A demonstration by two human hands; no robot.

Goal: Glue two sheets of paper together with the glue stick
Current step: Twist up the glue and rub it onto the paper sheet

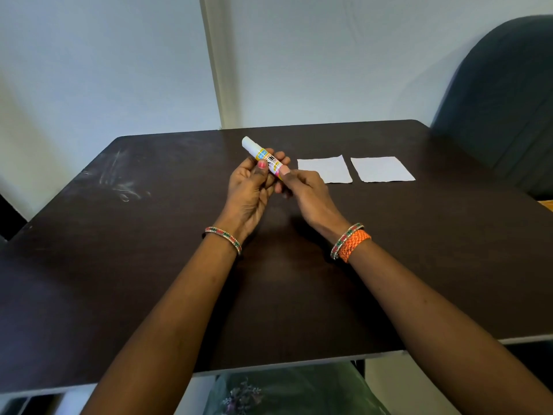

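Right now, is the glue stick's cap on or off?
On: the white cap covers the far end of the glue stick.

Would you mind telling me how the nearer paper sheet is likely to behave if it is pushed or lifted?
The nearer sheet looks thin and lies flat on the table, so it would probably slide easily and weigh almost nothing. Lifted by one edge, it would likely droop. Its uneven edges suggest it tears readily.
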